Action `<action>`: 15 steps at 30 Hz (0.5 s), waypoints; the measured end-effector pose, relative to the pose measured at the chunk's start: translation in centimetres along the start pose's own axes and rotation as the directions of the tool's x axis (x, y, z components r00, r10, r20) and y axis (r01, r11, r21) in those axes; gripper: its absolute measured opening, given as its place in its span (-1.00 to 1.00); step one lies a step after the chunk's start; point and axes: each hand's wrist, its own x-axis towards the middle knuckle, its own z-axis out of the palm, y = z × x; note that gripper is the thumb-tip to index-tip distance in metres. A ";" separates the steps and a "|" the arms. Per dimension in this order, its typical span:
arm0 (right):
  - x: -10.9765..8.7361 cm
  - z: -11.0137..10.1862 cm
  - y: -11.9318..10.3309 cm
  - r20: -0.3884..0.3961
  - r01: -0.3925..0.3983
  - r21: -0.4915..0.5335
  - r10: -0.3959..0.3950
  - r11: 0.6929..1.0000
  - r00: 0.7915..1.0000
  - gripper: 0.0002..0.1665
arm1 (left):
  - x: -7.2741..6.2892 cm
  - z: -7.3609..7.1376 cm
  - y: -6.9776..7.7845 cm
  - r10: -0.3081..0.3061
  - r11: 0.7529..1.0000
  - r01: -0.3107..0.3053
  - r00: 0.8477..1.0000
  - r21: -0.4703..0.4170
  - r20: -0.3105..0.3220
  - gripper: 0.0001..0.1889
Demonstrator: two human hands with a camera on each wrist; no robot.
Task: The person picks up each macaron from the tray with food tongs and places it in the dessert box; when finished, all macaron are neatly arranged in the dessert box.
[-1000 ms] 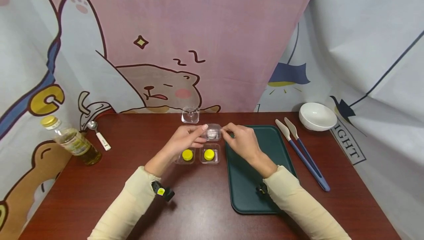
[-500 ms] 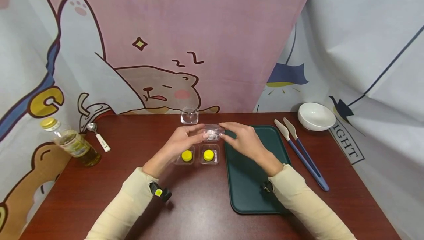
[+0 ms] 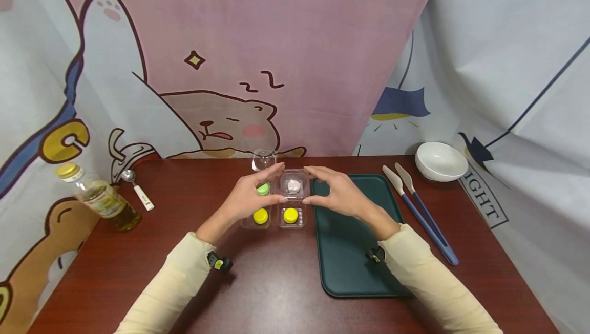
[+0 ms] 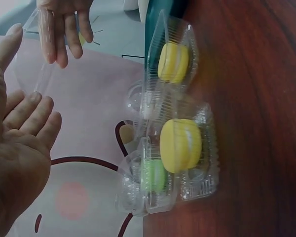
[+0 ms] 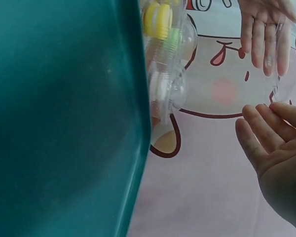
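Both hands hold a clear square plastic lid (image 3: 295, 176) between them, raised in front of me. My left hand (image 3: 249, 194) has its thumb and fingers at the lid's left edge; my right hand (image 3: 339, 191) has the right edge. Through the lid shows a white macaron (image 5: 159, 87). A green macaron (image 3: 263, 189) sits at the back left, partly behind my left fingers. In front, a yellow macaron (image 3: 260, 216) and a second yellow macaron (image 3: 291, 215) sit in clear plastic boxes (image 3: 300, 223).
A clear cover (image 3: 264, 161) stands behind the boxes. On the right are a dark green tray (image 3: 350, 272), blue-handled tongs (image 3: 428, 221) and a white bowl (image 3: 441, 162). An oil bottle (image 3: 103, 198) and a measuring spoon (image 3: 140, 193) are on the left.
The lid has turned to lie broad side toward my head. Both hands' thumbs and fingers have spread further apart along its edges. The green macaron has come into view.
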 end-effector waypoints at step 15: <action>-1.4 1.3 0.6 -0.046 0.012 -0.047 -0.014 0.999 0.999 -0.05 | -0.4 0.7 -0.4 0.063 0.976 -0.066 0.998 0.209 0.021 -0.06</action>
